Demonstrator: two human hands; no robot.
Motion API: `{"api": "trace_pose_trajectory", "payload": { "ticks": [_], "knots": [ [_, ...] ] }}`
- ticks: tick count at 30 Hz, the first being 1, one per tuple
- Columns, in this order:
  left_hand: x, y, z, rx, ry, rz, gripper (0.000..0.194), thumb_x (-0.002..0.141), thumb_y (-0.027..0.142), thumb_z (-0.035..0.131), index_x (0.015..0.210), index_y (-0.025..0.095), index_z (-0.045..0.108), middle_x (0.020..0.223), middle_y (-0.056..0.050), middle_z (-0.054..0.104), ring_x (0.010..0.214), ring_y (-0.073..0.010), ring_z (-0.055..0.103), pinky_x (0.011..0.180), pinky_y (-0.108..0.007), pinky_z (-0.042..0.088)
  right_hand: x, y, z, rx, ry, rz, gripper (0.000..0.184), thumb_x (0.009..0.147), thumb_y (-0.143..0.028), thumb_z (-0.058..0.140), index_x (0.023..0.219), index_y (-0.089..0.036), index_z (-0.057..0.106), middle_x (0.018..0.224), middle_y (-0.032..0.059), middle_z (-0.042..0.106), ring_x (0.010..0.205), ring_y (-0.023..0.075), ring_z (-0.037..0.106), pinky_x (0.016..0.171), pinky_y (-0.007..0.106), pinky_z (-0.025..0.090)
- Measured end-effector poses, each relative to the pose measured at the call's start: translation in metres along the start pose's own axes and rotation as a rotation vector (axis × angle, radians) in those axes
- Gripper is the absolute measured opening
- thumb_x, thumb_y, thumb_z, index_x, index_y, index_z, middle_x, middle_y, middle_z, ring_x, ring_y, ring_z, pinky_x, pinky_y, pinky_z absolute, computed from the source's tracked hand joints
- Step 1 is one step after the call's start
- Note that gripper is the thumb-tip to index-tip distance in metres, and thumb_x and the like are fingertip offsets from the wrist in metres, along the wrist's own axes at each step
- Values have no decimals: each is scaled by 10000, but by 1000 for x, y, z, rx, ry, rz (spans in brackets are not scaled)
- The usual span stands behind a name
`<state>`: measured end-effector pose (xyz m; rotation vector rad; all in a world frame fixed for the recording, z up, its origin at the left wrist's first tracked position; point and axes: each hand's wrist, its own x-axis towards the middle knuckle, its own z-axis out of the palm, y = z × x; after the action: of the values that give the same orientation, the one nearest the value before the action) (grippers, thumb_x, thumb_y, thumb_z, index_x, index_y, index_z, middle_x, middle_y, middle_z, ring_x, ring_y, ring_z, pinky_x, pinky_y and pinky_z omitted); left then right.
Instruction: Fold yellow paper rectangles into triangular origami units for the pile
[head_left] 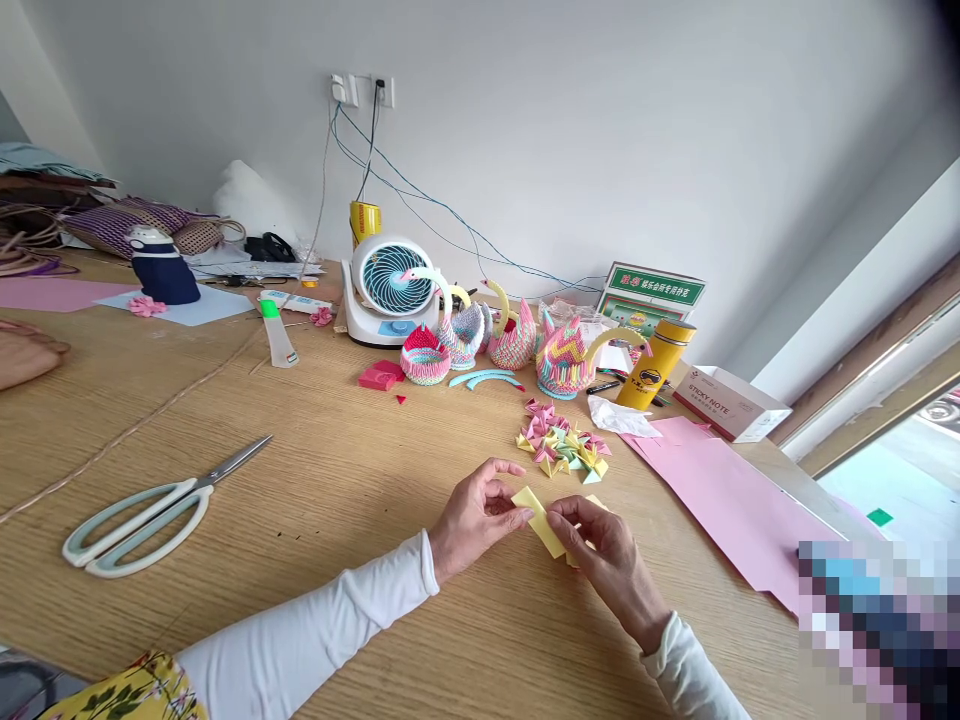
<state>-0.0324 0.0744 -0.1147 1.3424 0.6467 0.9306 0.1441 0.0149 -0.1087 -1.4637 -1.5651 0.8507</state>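
Observation:
My left hand [478,515] and my right hand [609,560] meet over the wooden table [300,480], both pinching a small folded strip of yellow paper [538,515]. The left fingers grip its upper left end, the right fingers press its lower right end. More yellow paper peeks out under my right hand. Just beyond the hands lies a pile of small folded paper pieces [562,445] in pink, yellow and green.
Pale green scissors [142,510] lie at the left. Several paper swans [517,340] stand beside a small desk fan [390,285]. A yellow flask [656,365], a sticky-note box [727,400] and pink paper sheets [727,495] are at the right.

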Motion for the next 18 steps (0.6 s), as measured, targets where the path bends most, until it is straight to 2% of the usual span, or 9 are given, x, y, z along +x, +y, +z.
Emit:
{"api": "trace_pose_trajectory", "payload": {
  "ticks": [7,10,18],
  "knots": [
    [2,-4,-1,36,4,20,449,716,256,716,1079,163,468,673,37,605,638,-103,589,664,-235,465,2,5,3,-112,-11,-1,341,843,-479,527,747,-167,625,581,-15,519,482,96,350,456,223,278],
    [1,-5,0,73,-14,13,432,717,263,712,1070,166,484,676,34,610,622,-102,587,644,-231,468,2,6,5,-69,14,-1,365,837,-521,519,789,-175,626,602,-12,519,489,101,352,456,222,285],
    [-2,-2,3,110,-38,-4,396,708,317,717,1020,140,549,650,20,601,598,-113,588,631,-246,477,2,5,11,77,64,11,414,814,-567,542,729,-168,607,570,-18,458,499,106,350,448,225,276]
  ]
}}
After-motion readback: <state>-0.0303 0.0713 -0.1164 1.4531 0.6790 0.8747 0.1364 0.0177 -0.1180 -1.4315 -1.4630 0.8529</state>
